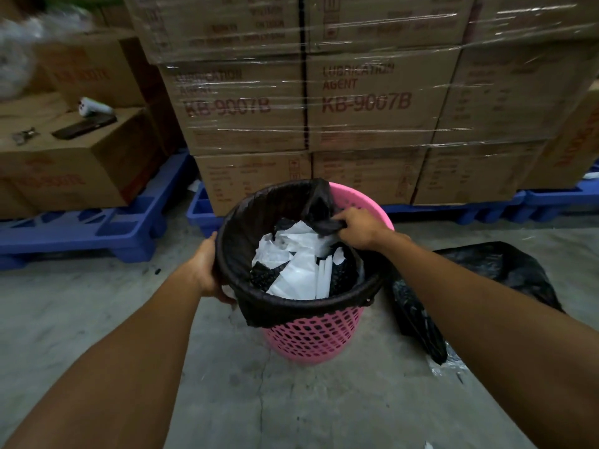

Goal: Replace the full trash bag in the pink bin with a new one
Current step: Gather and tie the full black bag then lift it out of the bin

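Observation:
A pink mesh bin [311, 338] stands on the concrete floor in the middle of the view. A black trash bag [259, 209] lines it, folded over most of the rim, with white paper scraps [291, 260] and dark bits inside. At the far right the bag's edge is pulled off the rim, so bare pink shows there. My right hand [356, 226] pinches that loose edge of the bag. My left hand [207, 270] grips the bag-covered rim on the left side. A second black bag [479, 273] lies crumpled on the floor to the right of the bin.
Shrink-wrapped cardboard boxes [356, 98] stacked on blue pallets [486, 205] stand right behind the bin. At the left, more boxes on a blue pallet [81, 228] carry a phone [84, 126] and a white device [95, 106]. Grey concrete floor [291, 400] lies in front.

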`<act>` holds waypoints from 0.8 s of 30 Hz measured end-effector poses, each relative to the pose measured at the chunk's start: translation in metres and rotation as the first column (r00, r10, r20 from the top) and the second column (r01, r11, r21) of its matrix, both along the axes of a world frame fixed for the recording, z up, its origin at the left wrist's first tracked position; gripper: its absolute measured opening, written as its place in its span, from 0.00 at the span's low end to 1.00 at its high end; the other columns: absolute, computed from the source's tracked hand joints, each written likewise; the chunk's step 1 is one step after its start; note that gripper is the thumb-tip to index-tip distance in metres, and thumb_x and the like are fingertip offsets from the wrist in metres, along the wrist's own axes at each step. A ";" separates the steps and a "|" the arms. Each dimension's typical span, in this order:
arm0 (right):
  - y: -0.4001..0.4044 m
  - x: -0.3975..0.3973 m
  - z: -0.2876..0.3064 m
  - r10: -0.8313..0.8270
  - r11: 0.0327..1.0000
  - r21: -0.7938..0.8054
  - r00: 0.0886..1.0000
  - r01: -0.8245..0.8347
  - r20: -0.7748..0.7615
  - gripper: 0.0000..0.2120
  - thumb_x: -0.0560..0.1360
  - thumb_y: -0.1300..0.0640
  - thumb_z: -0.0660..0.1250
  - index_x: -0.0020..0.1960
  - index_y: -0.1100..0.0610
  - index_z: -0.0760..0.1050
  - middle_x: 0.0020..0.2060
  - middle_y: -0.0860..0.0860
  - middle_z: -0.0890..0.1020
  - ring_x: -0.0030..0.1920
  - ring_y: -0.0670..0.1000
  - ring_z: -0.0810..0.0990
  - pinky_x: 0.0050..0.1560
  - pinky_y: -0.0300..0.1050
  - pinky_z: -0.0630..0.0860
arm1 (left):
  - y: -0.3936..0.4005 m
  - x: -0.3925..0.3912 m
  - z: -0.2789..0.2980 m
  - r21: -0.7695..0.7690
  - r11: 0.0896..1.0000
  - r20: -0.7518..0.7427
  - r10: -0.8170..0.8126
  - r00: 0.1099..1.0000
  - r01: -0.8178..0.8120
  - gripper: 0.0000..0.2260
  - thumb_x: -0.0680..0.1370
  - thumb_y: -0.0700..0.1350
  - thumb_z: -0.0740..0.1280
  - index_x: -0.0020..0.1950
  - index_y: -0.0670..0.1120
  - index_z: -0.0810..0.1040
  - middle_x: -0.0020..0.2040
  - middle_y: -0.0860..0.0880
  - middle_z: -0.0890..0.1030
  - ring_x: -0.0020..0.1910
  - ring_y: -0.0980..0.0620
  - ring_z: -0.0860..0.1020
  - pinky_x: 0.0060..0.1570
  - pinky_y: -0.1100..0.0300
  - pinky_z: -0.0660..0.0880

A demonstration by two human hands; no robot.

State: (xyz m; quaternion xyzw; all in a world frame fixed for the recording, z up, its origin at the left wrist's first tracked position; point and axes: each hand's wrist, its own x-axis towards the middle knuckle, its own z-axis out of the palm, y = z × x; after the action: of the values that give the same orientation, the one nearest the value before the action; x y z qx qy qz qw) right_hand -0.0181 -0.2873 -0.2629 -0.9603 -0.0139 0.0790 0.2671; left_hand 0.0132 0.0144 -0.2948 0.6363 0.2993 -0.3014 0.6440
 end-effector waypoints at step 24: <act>0.026 -0.003 0.044 -0.002 0.529 0.835 0.984 0.152 -0.178 0.12 0.77 0.61 0.66 0.59 0.54 0.80 0.51 0.55 0.84 0.48 0.53 0.82 0.54 0.48 0.77 | -0.117 -0.016 0.177 0.208 0.950 0.573 -0.311 0.758 0.233 0.05 0.77 0.30 0.56 0.43 0.37 0.69 0.43 0.37 0.73 0.31 0.44 0.76 0.27 0.48 0.82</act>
State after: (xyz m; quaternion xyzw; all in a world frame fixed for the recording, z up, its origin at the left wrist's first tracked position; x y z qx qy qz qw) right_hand -0.0211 -0.2612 -0.2187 -0.7019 0.0129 0.1247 0.7012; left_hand -0.0032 -0.1031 -0.1178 0.7739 0.0027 -0.1562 0.6137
